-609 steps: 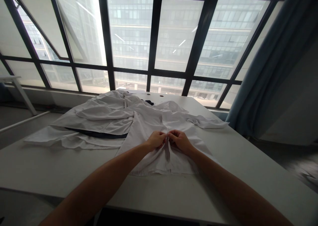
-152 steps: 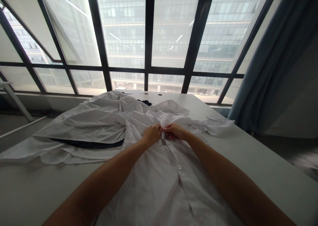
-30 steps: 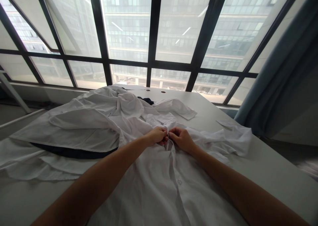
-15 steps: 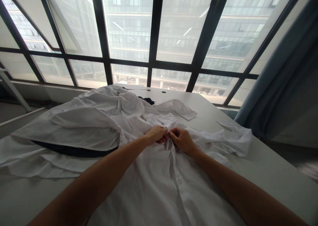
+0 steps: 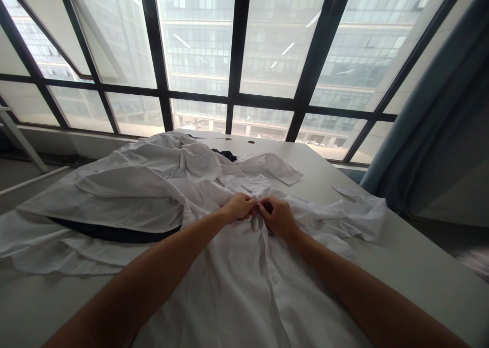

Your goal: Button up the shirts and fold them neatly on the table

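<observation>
A white button-up shirt (image 5: 225,276) lies spread out in front of me, its collar (image 5: 250,184) pointing away. Just below the collar, my left hand (image 5: 241,206) pinches the shirt's front edge. My right hand (image 5: 277,215) meets it there, thumb and fingers closed on the same spot of cloth. The fingertips of both hands nearly touch, and whatever small part lies between them is hidden. Lower down the front placket, a button (image 5: 274,279) shows. One sleeve (image 5: 344,218) of the shirt stretches out to the right.
More white garments (image 5: 130,180) are heaped on the left, with a dark cloth (image 5: 114,232) showing beneath. Another white sleeve (image 5: 275,167) lies behind the collar. The white table (image 5: 420,271) reaches toward large windows. A blue-grey curtain (image 5: 412,134) hangs at the right.
Both hands stay at the same place below the collar. The fingers have shifted slightly, and the cloth under them has moved a little.
</observation>
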Available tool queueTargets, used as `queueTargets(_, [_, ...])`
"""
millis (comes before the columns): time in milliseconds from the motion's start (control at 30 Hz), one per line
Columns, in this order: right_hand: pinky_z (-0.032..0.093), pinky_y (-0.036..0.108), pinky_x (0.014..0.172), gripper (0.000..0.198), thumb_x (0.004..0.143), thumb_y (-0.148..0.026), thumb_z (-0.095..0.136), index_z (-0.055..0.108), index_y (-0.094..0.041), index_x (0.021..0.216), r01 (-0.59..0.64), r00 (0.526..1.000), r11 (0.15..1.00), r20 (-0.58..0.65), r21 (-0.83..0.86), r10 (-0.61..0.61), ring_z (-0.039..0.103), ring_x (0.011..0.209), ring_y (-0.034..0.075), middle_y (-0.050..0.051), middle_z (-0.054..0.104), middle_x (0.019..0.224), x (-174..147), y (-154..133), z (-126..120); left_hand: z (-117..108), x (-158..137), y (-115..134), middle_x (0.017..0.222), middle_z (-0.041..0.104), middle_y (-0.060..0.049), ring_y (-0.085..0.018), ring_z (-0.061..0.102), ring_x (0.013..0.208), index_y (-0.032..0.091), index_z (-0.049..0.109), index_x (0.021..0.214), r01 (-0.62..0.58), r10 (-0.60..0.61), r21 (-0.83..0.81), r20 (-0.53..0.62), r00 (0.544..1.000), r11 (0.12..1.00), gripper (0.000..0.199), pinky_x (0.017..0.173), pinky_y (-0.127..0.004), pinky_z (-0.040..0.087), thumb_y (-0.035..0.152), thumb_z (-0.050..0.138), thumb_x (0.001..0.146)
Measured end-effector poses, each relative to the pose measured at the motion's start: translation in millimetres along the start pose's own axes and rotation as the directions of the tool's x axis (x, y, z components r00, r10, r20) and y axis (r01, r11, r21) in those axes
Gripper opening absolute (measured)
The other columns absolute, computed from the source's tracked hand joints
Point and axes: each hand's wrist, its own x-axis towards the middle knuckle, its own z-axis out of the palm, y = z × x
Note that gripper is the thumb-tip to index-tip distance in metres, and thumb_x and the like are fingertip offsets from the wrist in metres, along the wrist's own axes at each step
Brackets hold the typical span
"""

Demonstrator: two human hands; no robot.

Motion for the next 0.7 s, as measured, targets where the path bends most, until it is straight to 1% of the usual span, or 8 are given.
queueTargets(200, [0.042,0.027,0.059,0.02,0.083,-0.034,0.054,0.065,-0.019,0.077,-0.012,1.0,1.0,-0.005,0.023,0.012,0.06,0.061,0.017,0.004,0.069,0.069,-0.3,0.7,0.7,1.7,3.6,-4.5,0.043,0.045,0.005,-0.006,0.037,0.035,0.016,0.05,0.055,-0.018,0.018,0.029,-0.001,1.0,0.999,0.033,0.038,-0.019,0.022,0.025,0.049,0.087])
queueTargets(300, [0.042,0.026,0.057,0.02,0.081,-0.035,0.055,0.064,-0.018,0.075,-0.062,0.998,0.996,0.009,0.07,0.061,0.059,0.06,0.016,0.003,0.067,0.067,0.2,1.9,1.3,2.0,5.3,-6.4,0.039,0.042,0.006,-0.006,0.036,0.035,0.016,0.048,0.054,-0.033,0.032,0.089,0.01,0.999,0.996,0.034,0.039,-0.019,0.023,0.026,0.048,0.087])
queueTargets(400, [0.041,0.025,0.054,0.022,0.079,-0.037,0.056,0.063,-0.018,0.071,-0.121,0.992,0.981,0.036,0.153,0.117,0.057,0.058,0.015,0.003,0.066,0.064,1.6,3.3,1.4,1.7,6.9,-7.7,0.038,0.042,0.006,-0.007,0.035,0.035,0.017,0.048,0.054,-0.054,0.049,0.131,0.038,0.998,0.99,0.034,0.04,-0.019,0.024,0.025,0.047,0.087])
queueTargets(467, [0.04,0.024,0.052,0.024,0.076,-0.039,0.057,0.062,-0.017,0.069,-0.157,0.987,0.963,0.047,0.221,0.151,0.055,0.056,0.014,0.002,0.064,0.062,2.8,4.3,1.3,1.1,6.8,-7.3,0.039,0.042,0.006,-0.007,0.035,0.035,0.017,0.046,0.054,-0.078,0.072,0.151,0.046,0.996,0.985,0.034,0.041,-0.02,0.024,0.024,0.045,0.087])
queueTargets(533, [0.039,0.024,0.05,0.025,0.074,-0.041,0.059,0.061,-0.017,0.067,-0.196,0.98,0.939,0.07,0.284,0.184,0.053,0.054,0.013,0.002,0.063,0.06,4.0,5.4,1.5,0.4,5.2,-5.4,0.039,0.042,0.005,-0.008,0.036,0.036,0.018,0.046,0.054,-0.117,0.109,0.211,0.046,0.993,0.971,0.033,0.041,-0.021,0.025,0.022,0.044,0.087])
queueTargets(600, [0.036,0.023,0.047,0.026,0.073,-0.042,0.06,0.061,-0.017,0.067,-0.251,0.968,0.905,0.104,0.343,0.229,0.05,0.051,0.013,0.001,0.061,0.057,4.7,6.7,2.3,-0.1,2.9,-2.7,0.039,0.043,0.005,-0.009,0.039,0.037,0.018,0.047,0.055,-0.145,0.143,0.289,0.029,0.989,0.946,0.032,0.042,-0.021,0.026,0.021,0.043,0.087])
queueTargets(700, [0.034,0.023,0.043,0.026,0.071,-0.044,0.062,0.059,-0.018,0.067,-0.333,0.943,0.84,0.15,0.428,0.297,0.047,0.047,0.011,-0.001,0.058,0.054,5.2,8.3,3.5,0.0,0.3,0.0,0.044,0.047,0.003,-0.011,0.045,0.042,0.017,0.053,0.062,-0.157,0.179,0.384,-0.022,0.984,0.91,0.028,0.045,-0.022,0.03,0.021,0.043,0.087])
